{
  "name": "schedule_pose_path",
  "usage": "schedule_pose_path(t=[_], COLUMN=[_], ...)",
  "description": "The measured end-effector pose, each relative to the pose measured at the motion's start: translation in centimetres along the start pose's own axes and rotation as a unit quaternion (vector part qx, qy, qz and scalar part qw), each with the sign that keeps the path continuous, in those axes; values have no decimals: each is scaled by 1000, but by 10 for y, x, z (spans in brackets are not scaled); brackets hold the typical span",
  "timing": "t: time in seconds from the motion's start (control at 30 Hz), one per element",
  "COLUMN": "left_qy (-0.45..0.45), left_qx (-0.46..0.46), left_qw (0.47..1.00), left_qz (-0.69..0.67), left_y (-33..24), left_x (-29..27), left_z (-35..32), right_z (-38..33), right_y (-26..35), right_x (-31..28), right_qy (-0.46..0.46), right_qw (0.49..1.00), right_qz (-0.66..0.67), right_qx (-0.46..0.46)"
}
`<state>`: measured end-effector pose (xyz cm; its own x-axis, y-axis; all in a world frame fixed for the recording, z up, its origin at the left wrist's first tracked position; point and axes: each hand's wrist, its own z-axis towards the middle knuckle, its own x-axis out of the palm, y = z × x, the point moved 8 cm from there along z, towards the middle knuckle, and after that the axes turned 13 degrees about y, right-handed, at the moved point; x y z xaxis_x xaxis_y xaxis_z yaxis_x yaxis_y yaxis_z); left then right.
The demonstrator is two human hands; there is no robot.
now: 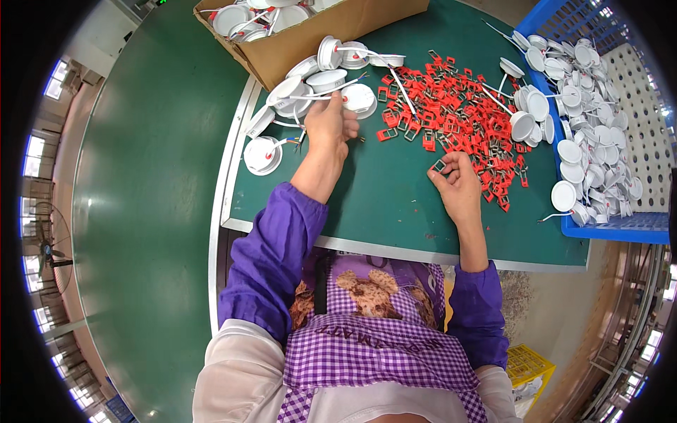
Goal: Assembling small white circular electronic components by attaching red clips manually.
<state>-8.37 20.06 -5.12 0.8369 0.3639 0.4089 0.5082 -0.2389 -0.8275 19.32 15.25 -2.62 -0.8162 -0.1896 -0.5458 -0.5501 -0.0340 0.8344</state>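
Hands work over a green table (395,204) scattered with small parts. The left hand (330,121) reaches forward to a cluster of round white lamp housings (331,79) near the table's far left edge, its fingers closed around one housing whose thin white wire (321,97) trails off to the left. The right hand (457,185) rests lower on the table, at the near edge of a wide heap of red clips (451,106), and pinches a single small clip (439,166) between thumb and fingertips. One more white housing (262,155) lies alone just left of the left forearm. A cardboard box (310,35) holding further housings stands beyond the cluster. To the right, a blue crate (620,225) is filled with white housings, and more of them (529,116) lie piled on the table just beside it, touching the red heap. Purple sleeves (275,247) cover both forearms.
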Motion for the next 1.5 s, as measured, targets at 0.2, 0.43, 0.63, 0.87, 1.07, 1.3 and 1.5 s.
schedule_pose_path(t=[0.2,0.43,0.63,0.87,1.07,1.3,1.5], left_qy=[41,187,200,247,250,270,257], left_qx=[22,74,63,28,140,195,231], left_qw=[988,978,976,967,952,926,905], left_qz=[144,53,56,47,104,177,249], left_y=[5,31,34,44,34,32,32], left_x=[11,31,50,50,53,59,62], left_z=[-52,-106,-130,-133,-139,-147,-152], right_z=[-4,-24,-44,-64,-71,-68,-68], right_y=[-15,30,64,93,90,84,77], right_x=[3,21,12,8,8,8,12], right_qy=[4,44,-18,-44,-39,-24,-37], right_qw=[991,946,994,986,988,994,996], right_qz=[131,320,92,-64,-76,-43,-18], right_qx=[-23,-31,-49,-144,-127,-94,-79])
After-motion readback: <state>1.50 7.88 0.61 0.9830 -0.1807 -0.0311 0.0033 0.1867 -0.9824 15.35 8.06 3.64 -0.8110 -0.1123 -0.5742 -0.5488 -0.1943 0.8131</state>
